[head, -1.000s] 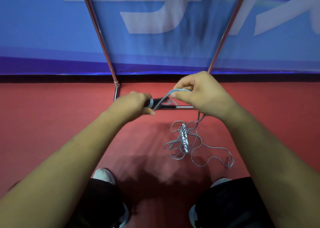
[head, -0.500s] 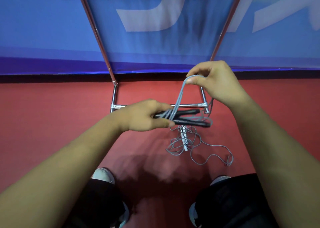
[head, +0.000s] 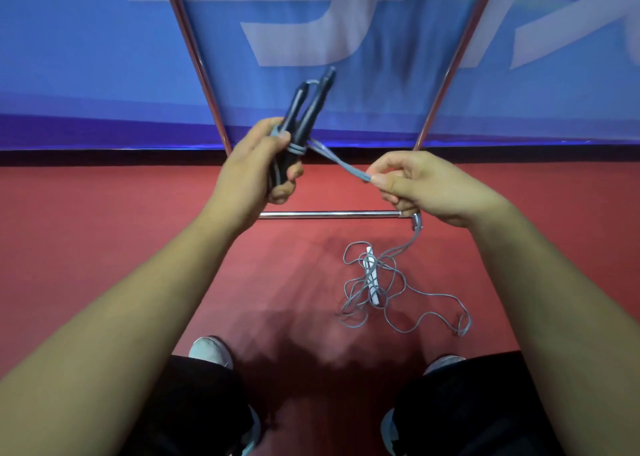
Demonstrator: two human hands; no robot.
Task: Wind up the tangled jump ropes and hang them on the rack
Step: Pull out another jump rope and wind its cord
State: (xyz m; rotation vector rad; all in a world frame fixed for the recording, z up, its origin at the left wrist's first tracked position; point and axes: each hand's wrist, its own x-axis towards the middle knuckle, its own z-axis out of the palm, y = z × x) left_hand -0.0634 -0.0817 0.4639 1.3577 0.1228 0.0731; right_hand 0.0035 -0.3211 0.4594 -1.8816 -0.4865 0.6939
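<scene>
Left hand (head: pixel 256 165) grips two black handles (head: pixel 308 106). We note they now point up against the blue banner (head: pixel 104 57); half a second ago they lay level over the rack's base bar (head: pixel 329 215). Grey cord (head: pixel 341 165) wraps them above the thumb and runs taut down to our right hand (head: pixel 426 189), which pinches the strands, lower than before. A tangled rope (head: pixel 391 296) with a white handle (head: pixel 373 279) lies unmoved on the red floor (head: pixel 104 230), near the bar's right end. Handle tips blurred. We cannot tell whether the cord hanging below the right hand joins the tangle.
</scene>
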